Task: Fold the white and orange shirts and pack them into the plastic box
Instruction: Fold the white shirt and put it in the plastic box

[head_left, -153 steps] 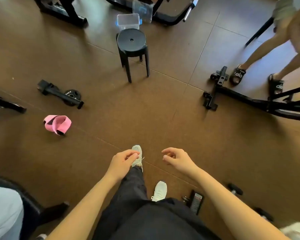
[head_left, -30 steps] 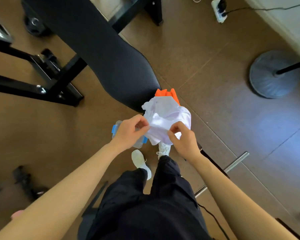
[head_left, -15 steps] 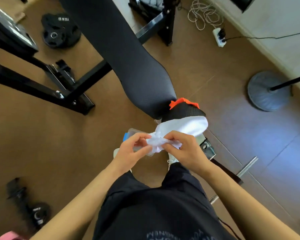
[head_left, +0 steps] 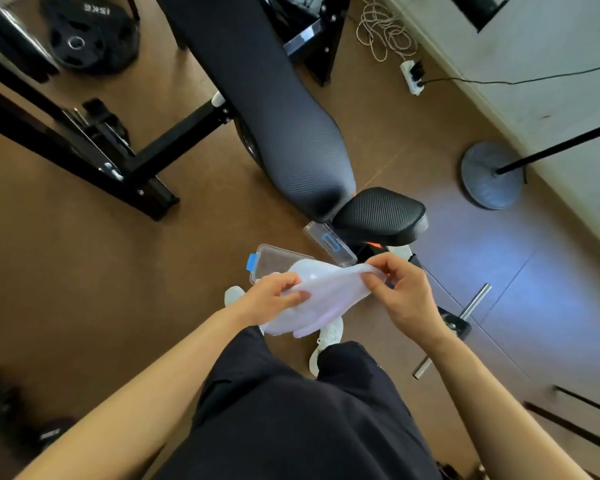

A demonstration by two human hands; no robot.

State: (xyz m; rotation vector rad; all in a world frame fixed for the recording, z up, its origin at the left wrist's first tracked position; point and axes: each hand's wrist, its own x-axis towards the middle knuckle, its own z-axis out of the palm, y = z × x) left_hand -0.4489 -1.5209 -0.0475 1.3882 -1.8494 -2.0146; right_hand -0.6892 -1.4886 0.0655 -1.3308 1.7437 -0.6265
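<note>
Brown gym floor, weight gear all round, and the white shirt (head_left: 323,296) is up in the air, stretched crosswise between both hands. The left hand (head_left: 274,296) pinches its near-left end and the right hand (head_left: 399,289) pinches the far-right corner. The plastic box (head_left: 274,259) lies open just past the left hand, partly under the shirt, so I'd guess that hand's closer for packing once it's folded.

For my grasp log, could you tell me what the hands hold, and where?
The white shirt: left hand grips its left side, right hand pinches its top-right edge.
</note>
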